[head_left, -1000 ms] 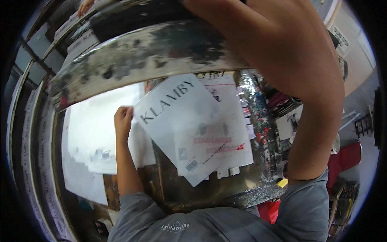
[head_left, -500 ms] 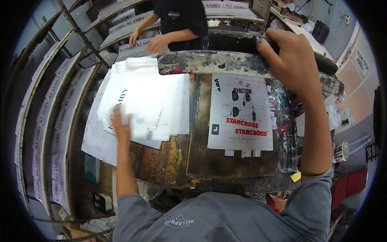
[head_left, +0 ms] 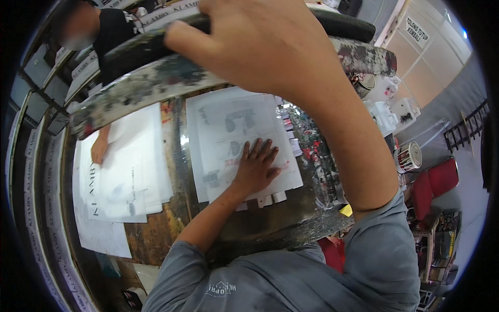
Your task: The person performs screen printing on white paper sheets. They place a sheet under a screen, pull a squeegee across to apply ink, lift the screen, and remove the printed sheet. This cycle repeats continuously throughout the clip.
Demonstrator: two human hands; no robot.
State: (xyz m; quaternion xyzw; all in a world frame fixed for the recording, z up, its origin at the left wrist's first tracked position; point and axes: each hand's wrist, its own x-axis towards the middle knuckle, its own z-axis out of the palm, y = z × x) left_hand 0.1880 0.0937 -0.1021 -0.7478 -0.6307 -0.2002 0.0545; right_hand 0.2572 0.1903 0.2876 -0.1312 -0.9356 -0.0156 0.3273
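we have our left hand (head_left: 255,167) spread flat on a translucent sheet (head_left: 210,148).
its fingers are open, pointing away from us; the sheet lies on a dark board (head_left: 244,229), small white tabs (head_left: 295,146) showing past its right and lower edges. bare board runs from the lower edge toward us, and a narrow strip parts the left edge from the stacked white papers (head_left: 150,156), where a co-worker's hand (head_left: 100,148) is. beyond the far edge, a paint-stained rail (head_left: 150,83) bounds our room. our right hand (head_left: 249,49) is up at a dark bar (head_left: 138,52); its fingers run out of view, so we cannot tell whether they grip.
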